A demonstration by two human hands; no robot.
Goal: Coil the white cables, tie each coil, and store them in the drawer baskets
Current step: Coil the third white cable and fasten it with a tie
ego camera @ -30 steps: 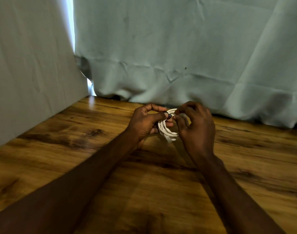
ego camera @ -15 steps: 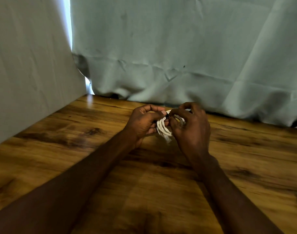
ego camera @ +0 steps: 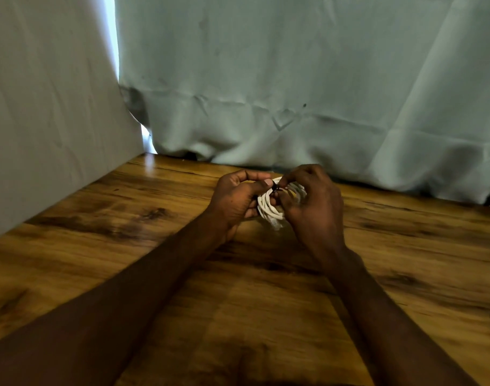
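Head view: everything below is seen from above and behind the hands, looking forward and down.
Curtain (ego camera: 294,79): pale grey-green cloth is hung across the whole back; its creased hem is bunched on the far edge of the table. No print or writing can be read on it.
Side panel (ego camera: 48,101): a plain pale sheet is stood along the left edge of the table, meeting the curtain at the far left corner, where a thin bright gap is seen.
Table (ego camera: 266,316): a wood-grain top with dark knots. Bare wood is left open on the left of the forearms, on the right of them, and toward the near edge; the far and left edges are closed off by cloth and panel.
Left hand (ego camera: 235,200): it is curled around the left side of the coil, thumb laid over the top, clamped on it.
Right hand (ego camera: 313,207): it is closed on the right side of the coil, its fingertips (ego camera: 284,188) brought against the left thumb.
White cable coil (ego camera: 268,208): it is held between both hands, near the far edge, just above or on the wood; which cannot be told.
Dark tie (ego camera: 275,188): a small black piece is pinched at the top of the coil where the hands meet. No label is readable.
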